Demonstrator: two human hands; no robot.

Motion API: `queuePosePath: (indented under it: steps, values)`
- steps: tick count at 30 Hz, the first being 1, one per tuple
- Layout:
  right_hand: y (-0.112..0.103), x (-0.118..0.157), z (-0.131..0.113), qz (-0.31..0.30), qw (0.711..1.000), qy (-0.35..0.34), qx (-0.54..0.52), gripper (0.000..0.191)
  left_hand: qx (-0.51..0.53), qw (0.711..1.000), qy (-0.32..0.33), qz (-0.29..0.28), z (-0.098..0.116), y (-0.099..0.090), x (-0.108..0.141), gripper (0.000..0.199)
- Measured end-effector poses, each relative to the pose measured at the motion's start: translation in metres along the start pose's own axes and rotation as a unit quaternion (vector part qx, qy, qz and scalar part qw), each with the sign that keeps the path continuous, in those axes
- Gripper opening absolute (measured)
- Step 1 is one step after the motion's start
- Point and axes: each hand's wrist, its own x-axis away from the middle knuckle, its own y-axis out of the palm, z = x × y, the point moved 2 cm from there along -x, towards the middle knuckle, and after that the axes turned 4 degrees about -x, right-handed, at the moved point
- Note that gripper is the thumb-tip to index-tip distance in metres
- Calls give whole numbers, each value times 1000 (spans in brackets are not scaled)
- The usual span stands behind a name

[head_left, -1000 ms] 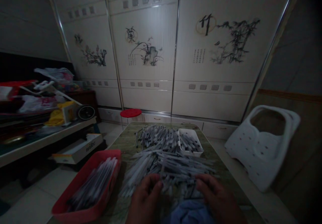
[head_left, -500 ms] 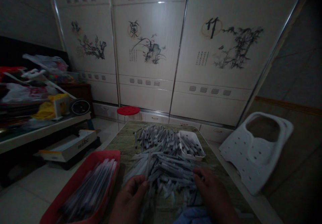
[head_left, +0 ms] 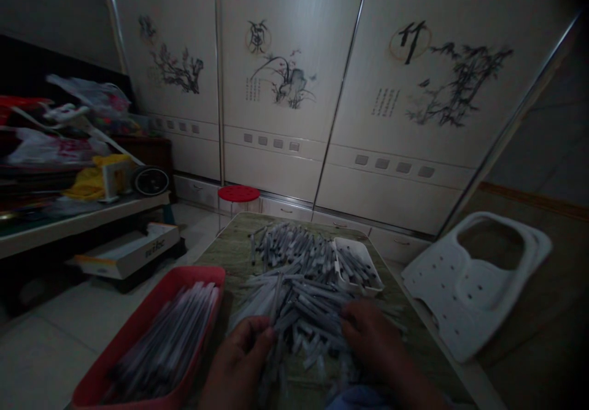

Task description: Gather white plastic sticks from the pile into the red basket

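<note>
My left hand [head_left: 243, 355] pinches a slim translucent pen tube [head_left: 277, 299] that points up and away. To its right, my right hand [head_left: 370, 330] is closed at the edge of the pile, its fingertips over the pieces; what it holds is too dark to make out. A heap of grey and clear pen parts [head_left: 317, 302] covers the middle of the table, with small clear caps nearest me. Behind it lies a second heap of dark-tipped pieces [head_left: 289, 244]. A white tray [head_left: 380, 284] holds more of these. The red basket [head_left: 138, 309] at left holds many long clear tubes.
The green table [head_left: 214, 253] has a red stool [head_left: 238, 194] behind it. A white folded plastic seat [head_left: 464, 287] stands at right. At left are a cluttered bench [head_left: 83, 216] and a cardboard box [head_left: 126, 251] below. Blue cloth [head_left: 359, 398] lies at the bottom edge.
My right hand has moved left, closer to the middle of the pile. My left hand still holds the tube in nearly the same place. The view has shifted slightly.
</note>
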Motion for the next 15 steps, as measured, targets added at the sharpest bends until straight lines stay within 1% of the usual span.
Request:
queuePosePath:
  steps: [5,8,11,15]
  values:
    - [-4,-3,-7,-26,999,-17,-20,22,13,1000,-5,3,-2,-3,0,24]
    - [-7,-3,-13,-38,998,-27,-31,21,22,1000,-6,8,-1,-3,1,26]
    - [-8,-4,-19,-39,998,-34,-36,19,45,999,-9,4,2,-2,3,27]
    - [-5,-9,-22,-30,999,-31,-25,15,50,999,-8,9,3,-2,3,26]
